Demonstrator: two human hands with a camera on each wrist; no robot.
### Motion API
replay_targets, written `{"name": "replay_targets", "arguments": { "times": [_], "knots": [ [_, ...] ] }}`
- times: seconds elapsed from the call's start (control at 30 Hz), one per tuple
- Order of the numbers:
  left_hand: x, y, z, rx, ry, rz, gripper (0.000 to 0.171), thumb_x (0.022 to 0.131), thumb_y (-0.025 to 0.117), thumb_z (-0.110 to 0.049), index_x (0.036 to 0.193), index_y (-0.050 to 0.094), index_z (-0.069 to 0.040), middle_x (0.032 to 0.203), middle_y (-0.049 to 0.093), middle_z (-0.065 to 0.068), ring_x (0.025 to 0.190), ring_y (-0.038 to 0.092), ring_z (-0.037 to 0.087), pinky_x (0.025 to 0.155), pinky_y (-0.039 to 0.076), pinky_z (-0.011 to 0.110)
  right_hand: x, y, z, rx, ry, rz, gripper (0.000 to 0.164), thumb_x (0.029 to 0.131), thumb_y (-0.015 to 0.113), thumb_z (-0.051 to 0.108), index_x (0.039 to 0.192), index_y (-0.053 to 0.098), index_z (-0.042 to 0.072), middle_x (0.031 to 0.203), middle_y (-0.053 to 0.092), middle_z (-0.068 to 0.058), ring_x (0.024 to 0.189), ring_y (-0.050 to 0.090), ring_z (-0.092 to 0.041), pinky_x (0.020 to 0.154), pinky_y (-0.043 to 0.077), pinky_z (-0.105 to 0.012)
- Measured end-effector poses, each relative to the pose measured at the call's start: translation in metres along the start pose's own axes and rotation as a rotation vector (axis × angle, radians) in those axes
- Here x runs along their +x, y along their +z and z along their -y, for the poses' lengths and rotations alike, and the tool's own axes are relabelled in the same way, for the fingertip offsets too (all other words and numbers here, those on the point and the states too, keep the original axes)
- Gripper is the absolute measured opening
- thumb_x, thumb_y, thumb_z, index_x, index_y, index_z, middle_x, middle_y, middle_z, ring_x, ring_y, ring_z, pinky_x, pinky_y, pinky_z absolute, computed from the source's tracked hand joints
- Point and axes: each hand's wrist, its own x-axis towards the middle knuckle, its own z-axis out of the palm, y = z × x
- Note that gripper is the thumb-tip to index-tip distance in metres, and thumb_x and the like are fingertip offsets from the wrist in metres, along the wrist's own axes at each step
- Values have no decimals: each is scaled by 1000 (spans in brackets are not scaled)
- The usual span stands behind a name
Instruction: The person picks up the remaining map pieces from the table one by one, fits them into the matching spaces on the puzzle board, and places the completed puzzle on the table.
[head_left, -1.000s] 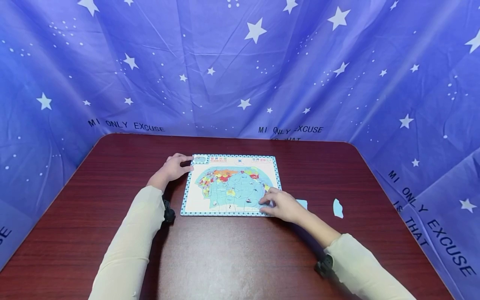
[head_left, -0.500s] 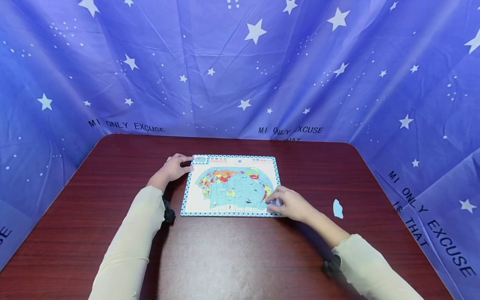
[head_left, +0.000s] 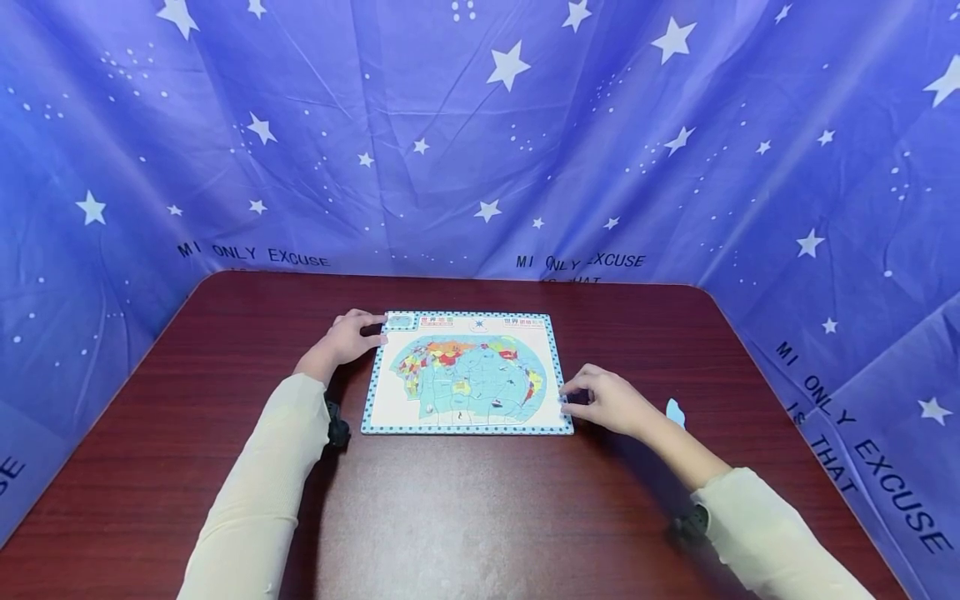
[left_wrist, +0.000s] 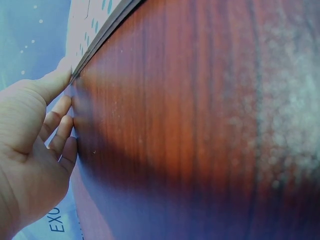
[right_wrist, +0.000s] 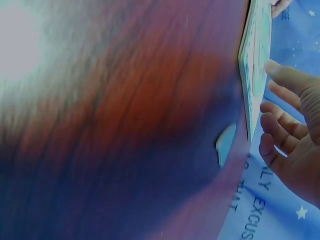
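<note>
A world map jigsaw puzzle [head_left: 480,379] with a dotted blue border lies on the table. At its upper left edge my left hand [head_left: 345,336] touches the side with thumb and fingertips; the left wrist view shows the thumb reaching the board's border [left_wrist: 92,30]. My right hand [head_left: 613,400] is at the right edge, fingers loosely bent and thumb apart, with nothing between them. In the right wrist view the thumb [right_wrist: 285,75] overlaps the board [right_wrist: 252,65]. A loose pale blue puzzle piece [head_left: 675,412] lies to the right, partly hidden behind the right forearm.
The dark red wooden table [head_left: 450,508] carries the board in its middle. A blue curtain [head_left: 420,167] with white stars and lettering hangs behind and at both sides. Dark wrist devices sit at the left [head_left: 338,425] and right [head_left: 692,523] sleeve cuffs.
My right hand has drawn back rightward from the map's lower right part to the board's right edge, uncovering that corner. The left hand has stayed in place.
</note>
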Motion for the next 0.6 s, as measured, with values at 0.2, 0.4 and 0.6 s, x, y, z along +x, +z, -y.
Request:
{"name": "replay_targets", "arguments": {
  "times": [0.2, 0.4, 0.6],
  "knots": [
    [1, 1, 0, -13, -9, -1, 50, 95, 54, -29, 143, 42, -16, 148, 27, 18, 134, 21, 40, 106, 24, 59, -3, -10, -12, -5, 21, 5, 24, 79, 74, 26, 98, 72, 12, 92, 60, -1, 63, 46, -2, 61, 42, -21],
    [-1, 1, 0, -7, -10, -4, 51, 95, 55, -28, 143, 41, -15, 148, 27, 19, 133, 21, 40, 107, 24, 59, -7, -16, -22, -32, 25, 42, 25, 78, 75, 25, 98, 72, 11, 92, 61, -2, 66, 47, -3, 61, 42, -21],
    [-1, 1, -1, -1, -1, -5, 51, 95, 54, -27, 143, 41, -15, 148, 27, 20, 133, 22, 40, 106, 24, 59, -13, -22, -29, -58, 42, 96, 28, 76, 77, 24, 100, 72, 10, 94, 61, -2, 70, 50, -7, 62, 42, -22]
  ]
}}
